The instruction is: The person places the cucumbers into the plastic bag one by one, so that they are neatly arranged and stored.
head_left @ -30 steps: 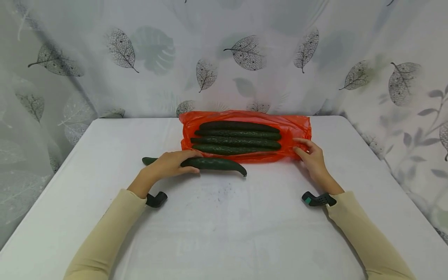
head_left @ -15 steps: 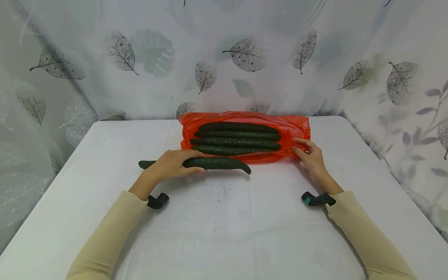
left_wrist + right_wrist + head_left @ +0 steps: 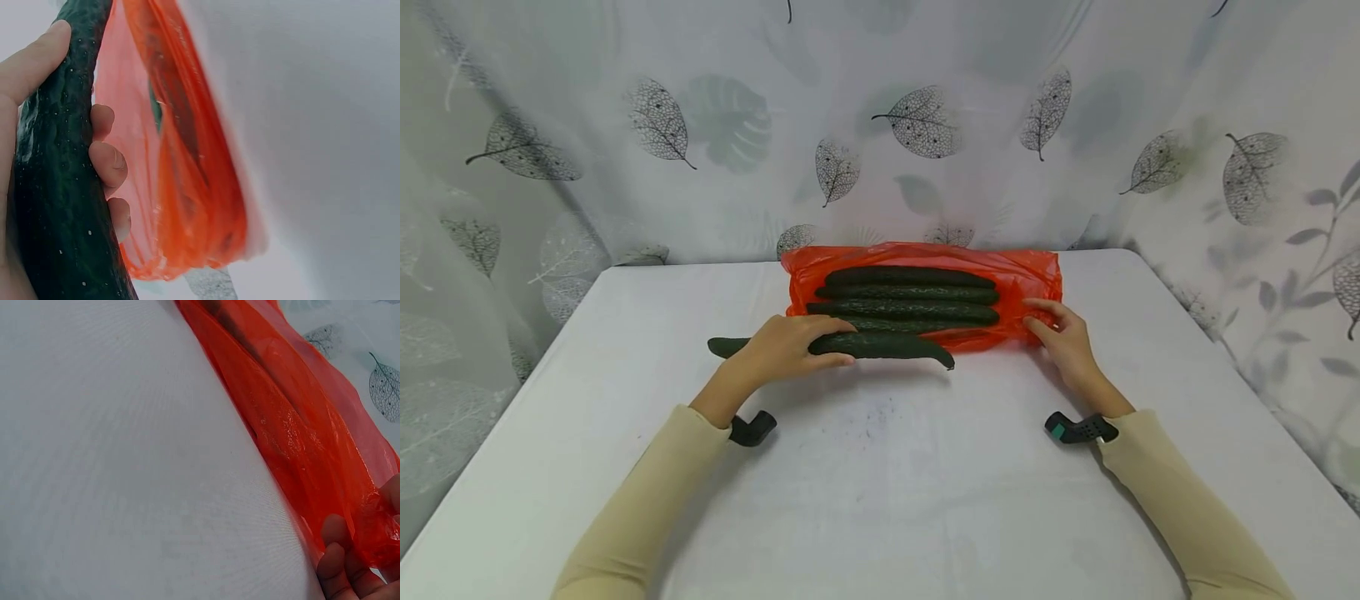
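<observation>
My left hand grips a long dark green cucumber round its middle, with fingers and thumb wrapped about it in the left wrist view. The cucumber is held level just in front of a red plastic bag, overlapping its near edge. Several more cucumbers lie side by side in the bag's opening. At the bag's right end, my right hand pinches the plastic; in the right wrist view its fingers bunch the red film.
A white table carries the bag near its far edge. Behind stands a pale curtain printed with leaves, which also runs along both sides. Black devices are strapped at the left wrist and right wrist.
My left hand has carried the cucumber to the right and slightly towards the bag, so it now covers part of the nearest cucumber inside. The right hand keeps its hold on the bag.
</observation>
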A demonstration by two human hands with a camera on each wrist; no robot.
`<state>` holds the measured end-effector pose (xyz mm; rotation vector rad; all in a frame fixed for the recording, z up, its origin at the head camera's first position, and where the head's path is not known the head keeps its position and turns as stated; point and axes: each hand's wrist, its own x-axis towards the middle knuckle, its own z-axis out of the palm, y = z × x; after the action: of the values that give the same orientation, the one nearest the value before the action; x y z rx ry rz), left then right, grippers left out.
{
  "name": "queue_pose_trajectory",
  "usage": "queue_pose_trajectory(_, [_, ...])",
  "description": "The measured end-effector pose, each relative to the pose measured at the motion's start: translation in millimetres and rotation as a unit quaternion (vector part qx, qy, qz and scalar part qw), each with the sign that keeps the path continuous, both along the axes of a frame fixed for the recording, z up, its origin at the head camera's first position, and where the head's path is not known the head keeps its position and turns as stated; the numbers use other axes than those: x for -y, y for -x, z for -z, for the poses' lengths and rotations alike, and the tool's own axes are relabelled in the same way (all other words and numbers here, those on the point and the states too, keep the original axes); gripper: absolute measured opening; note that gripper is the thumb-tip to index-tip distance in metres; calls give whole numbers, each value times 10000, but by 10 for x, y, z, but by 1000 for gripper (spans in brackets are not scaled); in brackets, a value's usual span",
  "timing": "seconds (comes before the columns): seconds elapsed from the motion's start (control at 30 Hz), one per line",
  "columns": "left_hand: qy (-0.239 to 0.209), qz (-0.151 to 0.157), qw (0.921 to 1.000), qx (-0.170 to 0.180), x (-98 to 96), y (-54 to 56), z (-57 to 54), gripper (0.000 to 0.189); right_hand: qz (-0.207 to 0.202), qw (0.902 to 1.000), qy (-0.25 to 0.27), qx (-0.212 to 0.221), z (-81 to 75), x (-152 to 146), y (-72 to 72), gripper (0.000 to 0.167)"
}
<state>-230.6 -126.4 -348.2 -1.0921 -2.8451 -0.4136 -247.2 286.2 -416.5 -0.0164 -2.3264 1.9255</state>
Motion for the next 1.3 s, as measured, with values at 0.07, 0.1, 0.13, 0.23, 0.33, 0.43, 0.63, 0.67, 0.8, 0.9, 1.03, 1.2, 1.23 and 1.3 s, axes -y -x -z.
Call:
queue_pose_trajectory(0.07, [-46, 73, 9999, -83, -41, 12, -29, 50, 10, 10000, 29, -26, -9, -8, -7, 28])
queue_pose_trajectory(0.1, [-73, 120, 9998, -132, -60, 21, -38, 50, 10, 10000, 25, -48, -13, -10, -10, 27])
queue_pose_trajectory(0.13, [-86, 154, 9997, -187, -78, 28, -44, 50, 6, 10000, 65, -52, -15, -13, -9, 27])
queue_pose_trajectory(0.23, [-122, 244, 9992, -279, -129, 51, -64, 49, -27, 9999, 61, -116, -24, -12, -3, 28])
queue_pose_trajectory(0.33, [-99, 279, 9992, -282, -182, 78, -93, 49, -63, 9998, -27, -181, -38, -6, 16, 32])
queue_pose_trajectory(0.43, [-69, 281, 9994, -201, -248, 114, -135, 50, -46, 9997, -142, -197, -52, -2, 37, 34])
queue_pose_trajectory(0.63, [-22, 385, 9989, -279, -394, 199, -219, 49, 25, 9997, -228, -97, -70, -9, 65, 37])
queue_pose_trajectory(0.67, [-34, 415, 9985, -346, -414, 210, -228, 48, 28, 9997, -238, -65, -73, -6, 67, 38])
queue_pose_trajectory(0.8, [-224, 629, 9950, -739, -497, 256, -226, 46, 30, 9996, -291, 54, -71, 0, 64, 39])
queue_pose_trajectory(0.9, [-351, 774, 9924, -890, -569, 288, -219, 45, 45, 9995, -297, 41, -52, 3, 50, 38])
queue_pose_trajectory(1.03, [-346, 809, 9921, -898, -671, 340, -236, 47, 65, 9997, -246, 3, -28, 4, 36, 38])
queue_pose_trajectory(1.2, [-382, 976, 9907, -871, -790, 413, -265, 48, 142, 9997, -176, 20, 3, -6, 22, 37])
queue_pose_trajectory(1.23, [-414, 1038, 9899, -873, -811, 423, -269, 48, 165, 9997, -165, 19, 11, -9, 23, 37])
queue_pose_trajectory(1.3, [-484, 1170, 9881, -878, -853, 443, -268, 48, 200, 9997, -136, -2, 24, -14, 27, 35])
